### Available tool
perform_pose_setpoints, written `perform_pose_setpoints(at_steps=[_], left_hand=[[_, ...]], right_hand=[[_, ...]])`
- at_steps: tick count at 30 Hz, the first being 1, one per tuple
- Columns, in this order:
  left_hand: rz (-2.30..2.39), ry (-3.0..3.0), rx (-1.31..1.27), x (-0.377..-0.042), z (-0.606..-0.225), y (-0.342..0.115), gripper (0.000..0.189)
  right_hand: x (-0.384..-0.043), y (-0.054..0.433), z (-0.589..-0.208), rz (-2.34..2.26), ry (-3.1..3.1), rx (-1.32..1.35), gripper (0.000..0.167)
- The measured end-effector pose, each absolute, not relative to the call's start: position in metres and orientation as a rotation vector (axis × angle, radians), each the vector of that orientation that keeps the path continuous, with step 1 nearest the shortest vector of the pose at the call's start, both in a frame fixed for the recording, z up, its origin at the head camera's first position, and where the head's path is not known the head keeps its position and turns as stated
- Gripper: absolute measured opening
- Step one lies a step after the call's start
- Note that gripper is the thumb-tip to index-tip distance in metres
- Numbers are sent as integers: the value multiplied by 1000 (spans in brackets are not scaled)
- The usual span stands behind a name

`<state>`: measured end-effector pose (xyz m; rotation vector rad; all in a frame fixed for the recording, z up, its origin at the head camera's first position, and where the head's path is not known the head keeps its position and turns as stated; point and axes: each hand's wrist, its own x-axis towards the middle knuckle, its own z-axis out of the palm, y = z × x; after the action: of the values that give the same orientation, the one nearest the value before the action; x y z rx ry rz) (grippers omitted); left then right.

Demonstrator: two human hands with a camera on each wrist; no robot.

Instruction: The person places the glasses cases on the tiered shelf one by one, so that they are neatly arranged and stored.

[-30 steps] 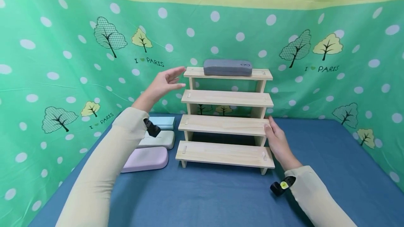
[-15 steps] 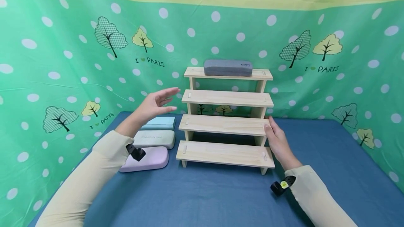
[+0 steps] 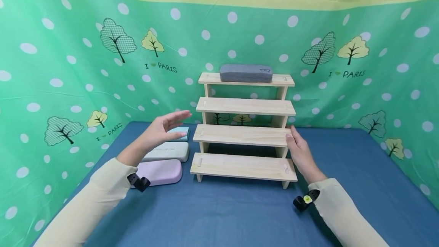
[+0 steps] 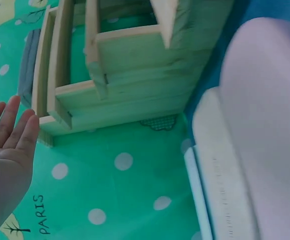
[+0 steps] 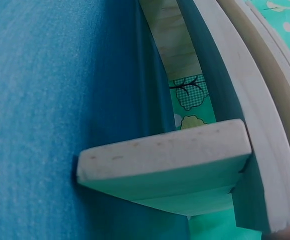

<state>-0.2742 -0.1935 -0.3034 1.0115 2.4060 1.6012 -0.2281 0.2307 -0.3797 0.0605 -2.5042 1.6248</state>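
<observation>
A stepped wooden display stand (image 3: 243,106) with several shelves stands on the blue cloth. My right hand (image 3: 302,155) grips the stand's right side, its thumb on the end of a lower shelf; just a sliver of that hand shows in the right wrist view. On the top shelf lies a grey-blue glasses case (image 3: 245,73). My left hand (image 3: 159,132) hovers left of the stand, fingers extended and holding nothing. Below it, a light blue case (image 3: 185,134), a white case (image 3: 171,151) and a lilac case (image 3: 161,172) lie in a row, partly hidden by that arm.
Blue cloth (image 3: 223,212) covers the table. Behind it hangs a green curtain (image 3: 260,22) printed with dots and trees. The cases lie close beside the stand's left side.
My left hand has drawn back from beside the top shelf, down and to the left, over the row of cases. My right hand has stayed on the stand.
</observation>
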Motion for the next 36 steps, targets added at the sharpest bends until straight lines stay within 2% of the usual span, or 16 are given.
perform_pose_setpoints(at_steps=[11,18,36], left_hand=[[1481,2405,943,-261,-333,-207,64],[1432,2417,1000,-257,-345,-218,59],[1369,2396,954,-251,-374,-278,55]], right_hand=[[-229,231,-380,1611,-2512,56,66],[-229,230,-380,1613,-2513,45,66],[-229,231,-380,1611,-2502,63,65]])
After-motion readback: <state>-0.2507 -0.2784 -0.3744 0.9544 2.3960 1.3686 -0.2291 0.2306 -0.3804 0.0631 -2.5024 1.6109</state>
